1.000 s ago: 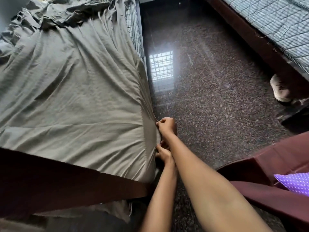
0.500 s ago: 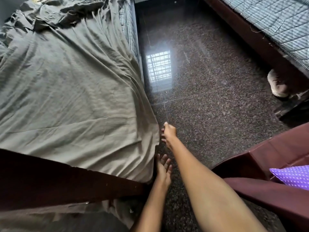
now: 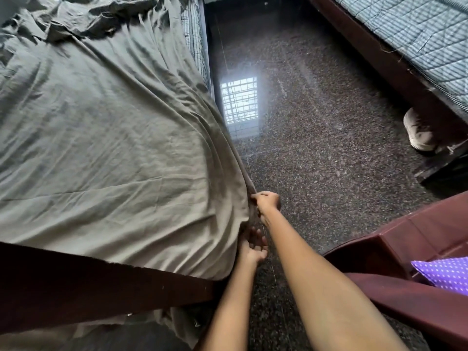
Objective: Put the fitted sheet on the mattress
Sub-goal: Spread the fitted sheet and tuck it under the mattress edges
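The grey sheet (image 3: 114,148) lies spread over the mattress (image 3: 195,44), draped down its side. The right hand (image 3: 267,201) pinches that side edge. The left hand (image 3: 253,247), fingers loosely spread, holds nothing just below.

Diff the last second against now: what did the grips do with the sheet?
A second ago both grips held the fitted sheet edge; half a second ago both had let go. Now the right grip pinches the edge again; the left grip stays open. Sheet's far end still bunched.
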### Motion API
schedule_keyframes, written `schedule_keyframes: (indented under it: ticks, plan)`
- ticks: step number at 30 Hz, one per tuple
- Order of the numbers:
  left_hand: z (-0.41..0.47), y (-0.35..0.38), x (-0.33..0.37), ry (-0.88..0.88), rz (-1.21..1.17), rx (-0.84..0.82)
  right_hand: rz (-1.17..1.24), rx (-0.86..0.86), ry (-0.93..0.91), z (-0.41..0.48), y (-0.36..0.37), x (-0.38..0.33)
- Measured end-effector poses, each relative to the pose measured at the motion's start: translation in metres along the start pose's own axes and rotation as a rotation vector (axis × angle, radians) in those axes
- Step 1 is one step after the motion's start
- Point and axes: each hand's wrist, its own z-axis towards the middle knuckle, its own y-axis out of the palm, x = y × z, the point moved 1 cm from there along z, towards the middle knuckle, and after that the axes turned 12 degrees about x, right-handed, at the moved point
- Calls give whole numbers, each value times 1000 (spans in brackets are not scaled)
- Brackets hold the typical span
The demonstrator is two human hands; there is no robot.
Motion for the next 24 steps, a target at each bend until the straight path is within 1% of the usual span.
schedule_keyframes:
  ticks: [2, 3, 4, 6, 7, 10, 13, 15, 16, 18, 20, 21, 22, 24]
  plan:
    - [3, 8, -5, -24, 67, 3, 29, 96, 54, 10, -11, 1]
    - [6, 11, -9, -30, 93, 12, 55, 117, 66, 13, -14, 1]
    - [10, 11, -12, -28, 135, 30, 88, 104, 97, 17, -12, 4]
    - [20, 12, -17, -17, 228, 37, 161, 33, 184, 18, -7, 12]
    - [24, 12, -18, -16, 256, 30, 168, 12, 196, 15, -5, 16]
    - [33, 10, -15, -2, 292, 36, 105, 3, 95, 24, 8, 35]
    - [42, 4, -14, 31, 292, 69, 130, -159, 74, 15, 10, 38]
    - [40, -2, -19, 54, 334, 59, 153, -215, 68, 9, 6, 38]
    - [32, -5, -22, 101, 408, 25, 149, -187, 42, 7, 2, 38]
    - [16, -6, -24, 313, 611, -16, 86, -123, -34, 1, -8, 32]
    - [8, -3, -20, 665, 821, -14, 51, -155, -120, -12, -18, 20]
    - [3, -1, -16, 831, 883, -21, 28, -183, -163, -21, -24, 10]
    - [-6, 2, -12, 931, 913, -28, 10, -203, -211, -29, -28, 1]
    - [-31, 7, -2, 1059, 870, -12, -16, -217, -311, -42, -39, -17]
